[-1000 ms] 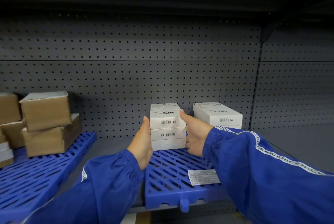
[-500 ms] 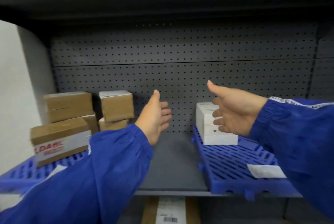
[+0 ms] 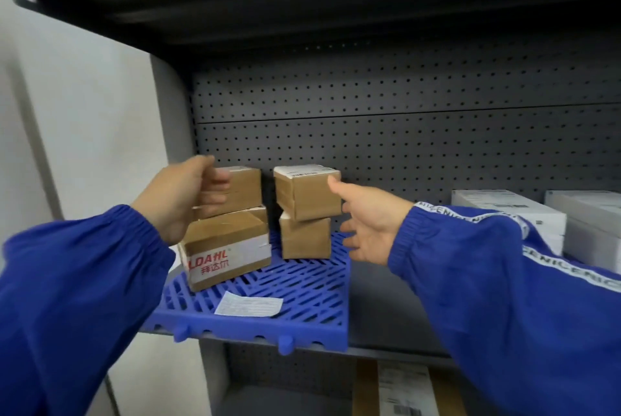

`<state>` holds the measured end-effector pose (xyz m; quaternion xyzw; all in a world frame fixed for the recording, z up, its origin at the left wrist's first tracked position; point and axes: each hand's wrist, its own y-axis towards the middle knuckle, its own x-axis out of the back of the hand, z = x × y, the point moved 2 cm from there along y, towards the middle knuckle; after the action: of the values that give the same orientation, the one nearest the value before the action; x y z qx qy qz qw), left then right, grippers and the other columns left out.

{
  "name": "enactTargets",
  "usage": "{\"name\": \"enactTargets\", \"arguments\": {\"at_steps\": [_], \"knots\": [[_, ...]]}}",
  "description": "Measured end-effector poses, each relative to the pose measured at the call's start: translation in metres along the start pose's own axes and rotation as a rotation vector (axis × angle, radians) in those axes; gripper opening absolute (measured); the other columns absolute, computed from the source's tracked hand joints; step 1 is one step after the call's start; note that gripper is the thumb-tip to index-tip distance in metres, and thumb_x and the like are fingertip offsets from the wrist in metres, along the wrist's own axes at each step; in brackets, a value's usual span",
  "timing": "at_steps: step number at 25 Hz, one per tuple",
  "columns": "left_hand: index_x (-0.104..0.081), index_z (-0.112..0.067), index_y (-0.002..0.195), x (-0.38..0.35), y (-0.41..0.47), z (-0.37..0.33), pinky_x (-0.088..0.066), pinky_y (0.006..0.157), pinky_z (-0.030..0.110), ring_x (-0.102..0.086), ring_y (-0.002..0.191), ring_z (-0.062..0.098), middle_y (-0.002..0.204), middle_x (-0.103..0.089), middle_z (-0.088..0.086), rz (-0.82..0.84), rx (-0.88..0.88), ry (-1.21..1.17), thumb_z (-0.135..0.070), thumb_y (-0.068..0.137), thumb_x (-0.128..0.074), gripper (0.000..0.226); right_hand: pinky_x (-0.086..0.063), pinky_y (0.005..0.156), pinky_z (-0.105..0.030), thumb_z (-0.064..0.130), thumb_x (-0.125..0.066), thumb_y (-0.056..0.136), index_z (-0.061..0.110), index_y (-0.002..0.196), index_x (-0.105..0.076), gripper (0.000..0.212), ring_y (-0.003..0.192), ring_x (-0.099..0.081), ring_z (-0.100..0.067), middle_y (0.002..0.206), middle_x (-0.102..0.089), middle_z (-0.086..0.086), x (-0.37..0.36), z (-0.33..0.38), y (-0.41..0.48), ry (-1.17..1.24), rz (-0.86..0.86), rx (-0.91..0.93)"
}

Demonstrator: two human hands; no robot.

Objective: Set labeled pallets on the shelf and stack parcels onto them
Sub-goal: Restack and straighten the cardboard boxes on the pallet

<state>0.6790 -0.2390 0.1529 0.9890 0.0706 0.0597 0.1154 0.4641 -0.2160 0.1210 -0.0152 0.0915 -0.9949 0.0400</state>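
here, a blue slatted pallet (image 3: 302,294) lies on the grey shelf board (image 3: 379,308), its front edge overhanging a little, with a white paper label (image 3: 248,304) lying flat near its front. four brown cardboard parcels stand on it in two stacks. on the left, a printed box (image 3: 228,251) with red lettering carries a plain box (image 3: 240,189) on top; on the right, a lower box (image 3: 304,237) carries an upper box (image 3: 307,192) with a white shipping label on its lid, set slightly askew. the left hand (image 3: 178,195) is curled loosely in front of the top-left box, fingers bent; whether it touches the cardboard cannot be told. the right hand (image 3: 366,227) is spread and empty, thumb near the corner of the upper right box, fingers apart and pointing toward the stack. both arms wear blue sleeves with white lettered trim. farther right on the same shelf sit white boxes (image 3: 507,210), well apart from the brown stacks. behind everything runs a grey perforated back panel (image 3: 386,147).
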Motion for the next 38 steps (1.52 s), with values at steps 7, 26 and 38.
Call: {"name": "enactTargets", "arguments": {"at_steps": [7, 26, 38], "knots": [[-0.050, -0.004, 0.124, -0.041, 0.039, 0.044, -0.044, 0.080, 0.030, -0.052, 0.082, 0.014, 0.095, -0.055, 0.005, 0.088, 0.244, -0.110, -0.053, 0.094, -0.031, 0.061, -0.029, 0.107, -0.035, 0.049, -0.037, 0.093, 0.004, 0.141, -0.030, 0.067, 0.131, -0.038, -0.028, 0.145, -0.037, -0.012, 0.002, 0.012, 0.075, -0.085, -0.318, 0.136], [-0.013, -0.016, 0.149, -0.104, 0.105, 0.084, -0.016, 0.115, 0.042, -0.021, 0.141, 0.030, 0.155, -0.021, 0.010, 0.248, 0.452, -0.175, -0.074, 0.080, -0.020, 0.090, -0.022, 0.114, -0.036, 0.068, -0.029, 0.085, 0.016, 0.145, -0.024, 0.080, 0.138, -0.029, -0.020, 0.151, -0.029, -0.002, -0.027, -0.022, 0.105, 0.084, -0.354, 0.064], [-0.019, -0.010, 0.146, -0.109, 0.105, 0.082, -0.020, 0.114, 0.042, -0.029, 0.136, 0.030, 0.152, -0.027, 0.011, 0.209, 0.448, -0.115, -0.067, 0.088, -0.015, 0.082, -0.022, 0.115, -0.041, 0.063, -0.031, 0.088, 0.016, 0.145, -0.025, 0.074, 0.139, -0.027, -0.022, 0.151, -0.030, -0.005, -0.025, -0.021, 0.109, 0.153, -0.410, 0.071]]}}
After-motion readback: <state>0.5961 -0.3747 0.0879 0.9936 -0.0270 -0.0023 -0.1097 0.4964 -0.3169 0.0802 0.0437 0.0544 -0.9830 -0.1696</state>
